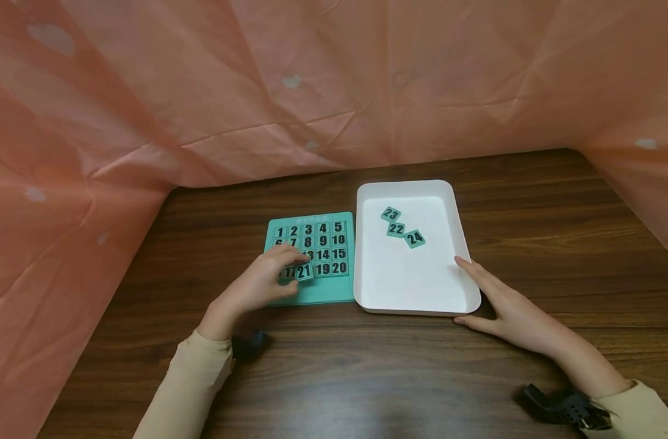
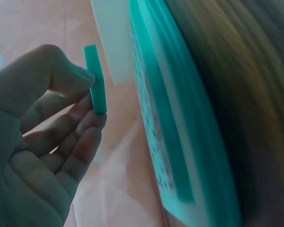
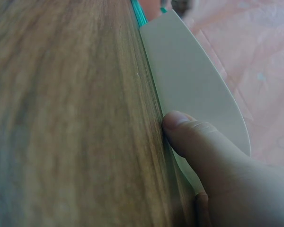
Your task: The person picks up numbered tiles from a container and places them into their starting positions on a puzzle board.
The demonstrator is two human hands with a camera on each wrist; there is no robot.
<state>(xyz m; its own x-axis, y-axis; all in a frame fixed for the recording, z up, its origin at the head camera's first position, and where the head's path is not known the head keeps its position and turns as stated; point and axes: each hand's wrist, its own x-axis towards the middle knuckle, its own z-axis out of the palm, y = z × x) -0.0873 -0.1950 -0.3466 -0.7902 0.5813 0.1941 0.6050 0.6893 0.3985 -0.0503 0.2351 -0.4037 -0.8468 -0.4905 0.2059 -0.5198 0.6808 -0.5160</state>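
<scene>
My left hand (image 1: pixel 265 275) pinches a small green number tile (image 1: pixel 304 272) marked 21 between thumb and fingers. The tile appears edge-on in the left wrist view, raised off the green number board (image 1: pixel 323 294). Rows of numbers from 1 to 20 fill the board's upper part, and the hand hides some of them; its bottom strip is plain green. To the right, my right hand (image 1: pixel 506 308) holds the near right corner of the white tray (image 1: pixel 407 283), its thumb against the near wall. Tiles 23 (image 1: pixel 390 214), 22 (image 1: pixel 396 229) and 24 (image 1: pixel 415 238) lie in the tray.
Board and tray stand side by side on the dark wooden table (image 1: pixel 334 372). A pink cloth (image 1: pixel 334 91) hangs behind and around the table. A black strap (image 1: pixel 564 407) is at the right wrist.
</scene>
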